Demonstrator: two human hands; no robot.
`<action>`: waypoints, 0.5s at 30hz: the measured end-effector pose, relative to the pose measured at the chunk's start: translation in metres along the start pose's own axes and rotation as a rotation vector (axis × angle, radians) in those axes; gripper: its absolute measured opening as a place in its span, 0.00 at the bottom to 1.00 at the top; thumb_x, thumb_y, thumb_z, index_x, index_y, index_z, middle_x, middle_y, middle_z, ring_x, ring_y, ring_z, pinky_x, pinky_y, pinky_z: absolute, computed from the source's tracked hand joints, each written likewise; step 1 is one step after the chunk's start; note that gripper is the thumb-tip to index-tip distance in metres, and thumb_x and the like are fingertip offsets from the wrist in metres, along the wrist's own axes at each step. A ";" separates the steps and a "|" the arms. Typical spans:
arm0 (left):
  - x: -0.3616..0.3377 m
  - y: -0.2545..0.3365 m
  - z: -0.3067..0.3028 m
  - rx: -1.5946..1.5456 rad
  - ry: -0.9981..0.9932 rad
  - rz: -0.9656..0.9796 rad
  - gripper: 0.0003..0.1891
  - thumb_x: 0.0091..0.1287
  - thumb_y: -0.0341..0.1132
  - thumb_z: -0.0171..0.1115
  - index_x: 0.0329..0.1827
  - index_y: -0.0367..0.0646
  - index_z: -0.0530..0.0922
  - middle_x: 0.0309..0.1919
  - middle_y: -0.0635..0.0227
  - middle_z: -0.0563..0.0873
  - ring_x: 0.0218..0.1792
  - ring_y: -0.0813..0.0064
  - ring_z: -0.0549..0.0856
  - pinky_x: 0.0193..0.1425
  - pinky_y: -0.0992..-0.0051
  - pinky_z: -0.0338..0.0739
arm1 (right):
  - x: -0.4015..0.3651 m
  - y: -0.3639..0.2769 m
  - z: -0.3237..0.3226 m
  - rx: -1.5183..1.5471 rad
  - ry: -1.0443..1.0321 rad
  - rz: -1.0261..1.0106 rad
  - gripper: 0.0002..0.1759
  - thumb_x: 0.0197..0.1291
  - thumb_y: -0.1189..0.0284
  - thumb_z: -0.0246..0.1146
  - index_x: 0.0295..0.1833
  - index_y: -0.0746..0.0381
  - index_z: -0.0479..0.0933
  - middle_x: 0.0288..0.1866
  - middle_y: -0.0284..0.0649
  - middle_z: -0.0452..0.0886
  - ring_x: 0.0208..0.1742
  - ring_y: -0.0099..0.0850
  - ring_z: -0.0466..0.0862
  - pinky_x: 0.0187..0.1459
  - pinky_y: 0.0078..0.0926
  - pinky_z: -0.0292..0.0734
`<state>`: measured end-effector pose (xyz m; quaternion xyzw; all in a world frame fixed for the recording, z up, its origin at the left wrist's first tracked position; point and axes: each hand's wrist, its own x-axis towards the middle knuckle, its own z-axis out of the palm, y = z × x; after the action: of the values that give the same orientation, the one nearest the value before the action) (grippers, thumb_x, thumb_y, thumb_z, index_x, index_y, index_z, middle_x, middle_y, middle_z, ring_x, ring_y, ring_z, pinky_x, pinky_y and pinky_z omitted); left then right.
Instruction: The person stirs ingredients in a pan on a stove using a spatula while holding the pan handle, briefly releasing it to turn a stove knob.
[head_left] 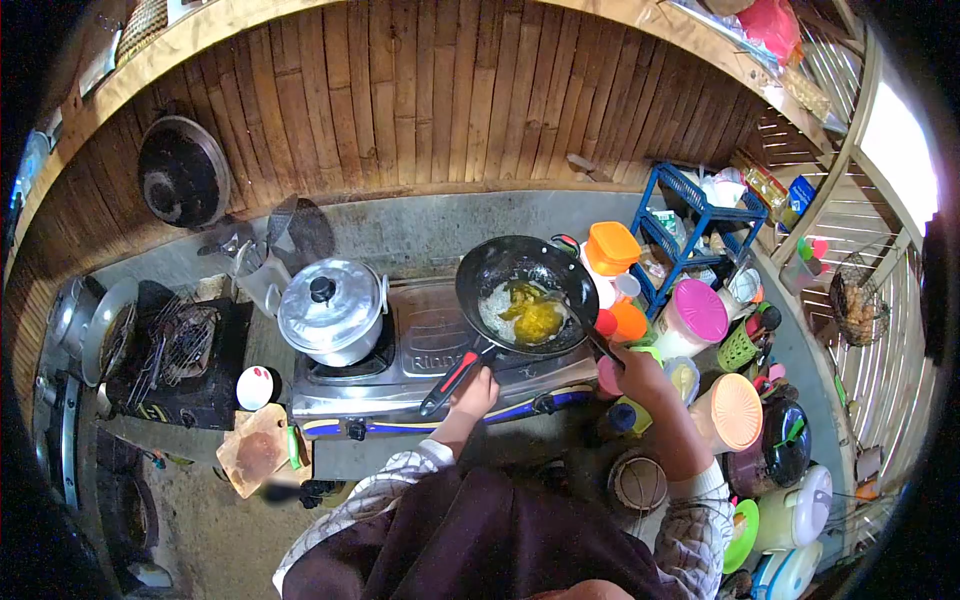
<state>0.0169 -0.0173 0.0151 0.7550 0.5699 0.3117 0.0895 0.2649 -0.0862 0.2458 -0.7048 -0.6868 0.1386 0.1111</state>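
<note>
A black wok [480,270] sits on the right burner of the two-burner gas stove [425,335]. In it, a golden-yellow piece of food [537,318] lies in bubbling oil. My left hand [474,395] is closed at the wok's black and red handle [455,383], pressed to its right side; the fingertips are hidden. In my right hand [640,375] is a dark-handled spatula [592,335], its far end reaching into the wok beside the food. On the left burner stands a lidded aluminium pot [333,315].
Plastic containers, one with a magenta lid [700,308] and one peach [733,413], crowd the right side. A blue rack [665,225] stands behind them. Left are a cutting board [255,455], a white and red round object [255,387] and a charred grill stove [185,350].
</note>
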 end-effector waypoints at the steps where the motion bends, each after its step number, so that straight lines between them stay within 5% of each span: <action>1: 0.000 0.001 -0.001 -0.001 0.001 0.000 0.11 0.55 0.41 0.53 0.31 0.41 0.73 0.29 0.53 0.78 0.34 0.51 0.79 0.36 0.55 0.72 | -0.003 0.007 -0.001 -0.002 0.001 -0.001 0.21 0.53 0.71 0.56 0.54 0.62 0.72 0.41 0.57 0.77 0.44 0.52 0.78 0.44 0.43 0.73; 3: 0.000 0.000 -0.001 -0.010 -0.096 -0.043 0.12 0.55 0.40 0.53 0.34 0.41 0.74 0.36 0.53 0.77 0.38 0.53 0.78 0.40 0.55 0.73 | -0.012 0.016 -0.005 -0.066 0.026 -0.134 0.21 0.55 0.71 0.52 0.57 0.56 0.70 0.35 0.54 0.79 0.38 0.51 0.80 0.40 0.43 0.74; 15: -0.001 -0.003 0.004 -0.009 -0.072 -0.016 0.12 0.54 0.40 0.53 0.34 0.41 0.74 0.38 0.54 0.77 0.41 0.54 0.77 0.43 0.56 0.73 | -0.067 0.008 -0.066 -0.149 -0.047 -0.196 0.21 0.49 0.74 0.60 0.52 0.58 0.73 0.41 0.51 0.79 0.44 0.49 0.78 0.47 0.37 0.73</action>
<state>0.0168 -0.0161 0.0105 0.7607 0.5711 0.2858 0.1159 0.2939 -0.1513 0.3077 -0.6371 -0.7633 0.0921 0.0550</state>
